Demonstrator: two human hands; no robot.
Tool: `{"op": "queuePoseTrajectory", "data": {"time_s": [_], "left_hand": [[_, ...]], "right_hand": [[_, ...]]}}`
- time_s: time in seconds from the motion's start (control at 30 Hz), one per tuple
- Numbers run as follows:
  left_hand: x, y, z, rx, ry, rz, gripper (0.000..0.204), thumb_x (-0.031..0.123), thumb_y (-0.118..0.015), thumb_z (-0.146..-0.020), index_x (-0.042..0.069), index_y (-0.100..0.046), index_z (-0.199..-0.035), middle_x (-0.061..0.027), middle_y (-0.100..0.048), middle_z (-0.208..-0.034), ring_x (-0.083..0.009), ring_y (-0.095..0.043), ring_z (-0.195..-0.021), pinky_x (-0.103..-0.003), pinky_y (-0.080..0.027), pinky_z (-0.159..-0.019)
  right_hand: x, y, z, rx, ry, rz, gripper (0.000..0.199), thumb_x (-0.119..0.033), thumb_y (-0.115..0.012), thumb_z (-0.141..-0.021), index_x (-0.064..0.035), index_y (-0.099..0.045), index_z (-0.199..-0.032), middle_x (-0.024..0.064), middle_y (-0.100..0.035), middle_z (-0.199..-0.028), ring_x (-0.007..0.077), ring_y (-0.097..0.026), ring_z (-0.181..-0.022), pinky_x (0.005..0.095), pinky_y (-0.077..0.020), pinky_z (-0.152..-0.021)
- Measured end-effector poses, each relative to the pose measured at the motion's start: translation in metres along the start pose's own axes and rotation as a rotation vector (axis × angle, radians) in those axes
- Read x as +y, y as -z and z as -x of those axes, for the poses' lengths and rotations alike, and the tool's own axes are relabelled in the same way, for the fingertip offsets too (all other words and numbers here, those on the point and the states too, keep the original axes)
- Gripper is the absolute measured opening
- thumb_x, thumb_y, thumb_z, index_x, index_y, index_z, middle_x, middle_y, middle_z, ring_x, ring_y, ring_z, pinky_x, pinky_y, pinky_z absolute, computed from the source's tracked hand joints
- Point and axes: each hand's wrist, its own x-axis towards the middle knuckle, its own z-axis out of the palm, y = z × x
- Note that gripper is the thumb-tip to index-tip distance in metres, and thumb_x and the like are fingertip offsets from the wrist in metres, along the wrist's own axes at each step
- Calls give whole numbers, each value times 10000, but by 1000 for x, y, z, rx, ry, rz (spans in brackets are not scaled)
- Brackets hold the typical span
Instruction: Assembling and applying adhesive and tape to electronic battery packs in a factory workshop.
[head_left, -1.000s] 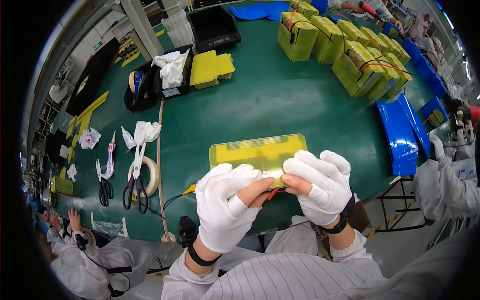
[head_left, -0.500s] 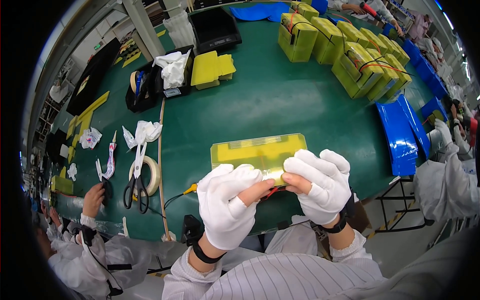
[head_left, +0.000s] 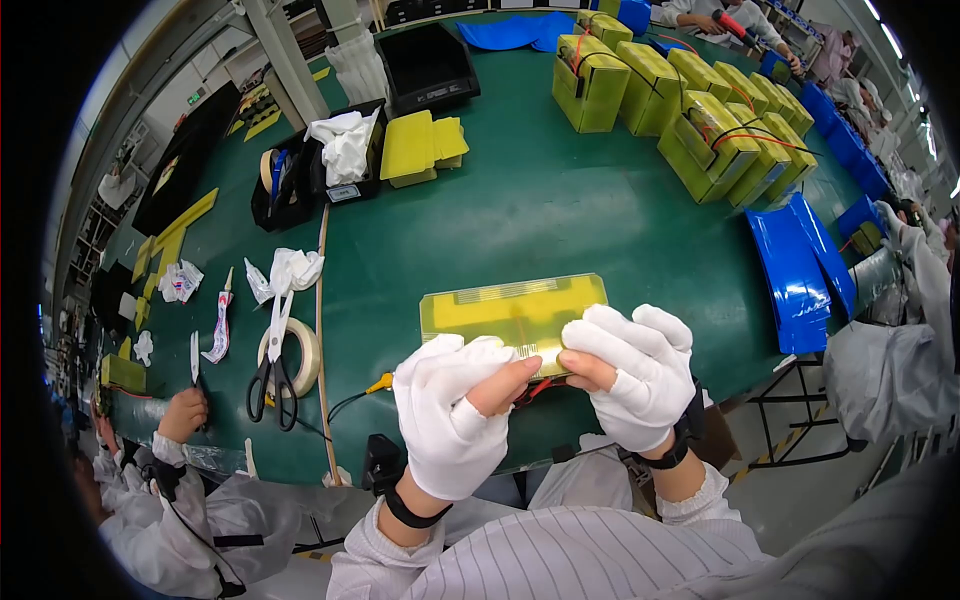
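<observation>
My left hand [head_left: 452,412] and my right hand [head_left: 637,372], in white gloves with bare thumbs, are closed on the near edge of a yellow battery pack [head_left: 512,305]. Its broad, flat yellow face is turned up, with a shiny clear covering. Both thumbs press close together near a small white printed label [head_left: 527,350]. Red and black wires [head_left: 535,388] show just below the thumbs. Curled fingers hide the pack's near corners, and its underside is out of sight.
Left of a wooden strip [head_left: 322,330] lie black-handled scissors [head_left: 275,365] on a tape roll [head_left: 312,362], and a glue tube [head_left: 219,325]. A co-worker's hand [head_left: 183,414] holds another pair. Several wired yellow packs [head_left: 590,92] stand far right, near blue sheets [head_left: 785,270]. Yellow boards [head_left: 408,150] lie behind.
My hands keep their grip on the pack, with only a slight shift. At the left, the co-worker's hand has moved a little toward the near edge, and those scissors now look closed.
</observation>
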Motion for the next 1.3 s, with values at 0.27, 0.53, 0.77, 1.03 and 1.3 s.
{"op": "queuePoseTrajectory", "data": {"time_s": [0.27,0.53,0.77,1.03,1.3], "left_hand": [[-5,1,3,-14,-22,17,513,-43,-761,-599,186,-738,-1058,4,-634,-1012,-237,-580,-939,-373,-467,-827],[-4,4,-2,-10,-42,36,511,-37,-770,-615,177,-733,-1077,-2,-634,-1001,-241,-580,-919,-379,-468,-818],[1,-3,1,51,-24,-21,462,28,-831,-669,172,-718,-1093,0,-626,-983,-233,-573,-905,-377,-464,-794],[0,-3,-6,54,-55,-1,478,20,-838,-655,160,-710,-1094,-10,-627,-980,-243,-577,-899,-380,-469,-771],[-4,5,-4,-40,-56,46,485,-11,-806,-663,152,-713,-1110,-20,-638,-995,-247,-580,-872,-374,-476,-730]], "right_hand": [[1,0,0,-3,-12,2,288,-195,-803,-701,-164,-778,-986,-12,-731,-1011,167,-680,-940,307,-441,-807],[0,1,0,10,9,13,275,-184,-803,-708,-158,-779,-981,-8,-735,-1005,168,-685,-948,310,-441,-822],[-1,0,4,-5,-16,11,264,-195,-797,-730,-169,-767,-991,-2,-736,-1035,174,-678,-982,330,-429,-893],[0,1,1,9,-4,28,284,-179,-804,-708,-163,-775,-990,-10,-733,-1023,161,-681,-955,315,-441,-845],[-1,1,2,-2,-5,16,300,-170,-806,-708,-168,-770,-1006,-10,-732,-1022,163,-682,-952,313,-441,-838]]}}
